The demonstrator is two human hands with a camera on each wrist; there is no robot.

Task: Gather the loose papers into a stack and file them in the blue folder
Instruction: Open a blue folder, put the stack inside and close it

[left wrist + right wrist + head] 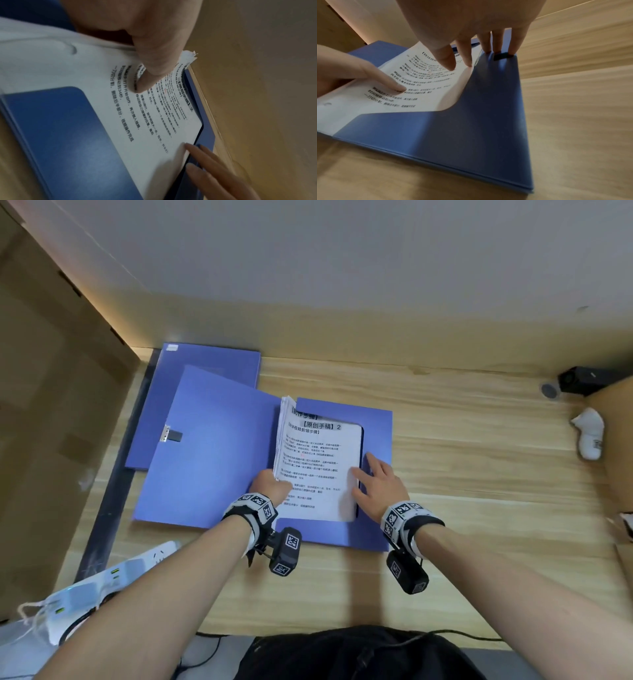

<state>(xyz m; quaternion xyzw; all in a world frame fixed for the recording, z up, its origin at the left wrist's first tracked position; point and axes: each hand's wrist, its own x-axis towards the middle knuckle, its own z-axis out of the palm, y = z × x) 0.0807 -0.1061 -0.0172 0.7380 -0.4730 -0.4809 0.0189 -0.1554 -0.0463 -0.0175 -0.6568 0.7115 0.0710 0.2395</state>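
Both bare forearms reach forward, each wrist strapped with a marker-covered camera band. The left hand (270,486) pinches, thumb on top and curled. The right hand (380,482) lies flat with its fingers (496,40) spread and straight, tips pressing down.

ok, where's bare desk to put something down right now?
Free: wood desk right of the open blue folder, up to the white object; also the near strip between the forearms. Crowded: far left, with a second blue folder and power strip. Left hand grips the paper stack; right hand rests on it.
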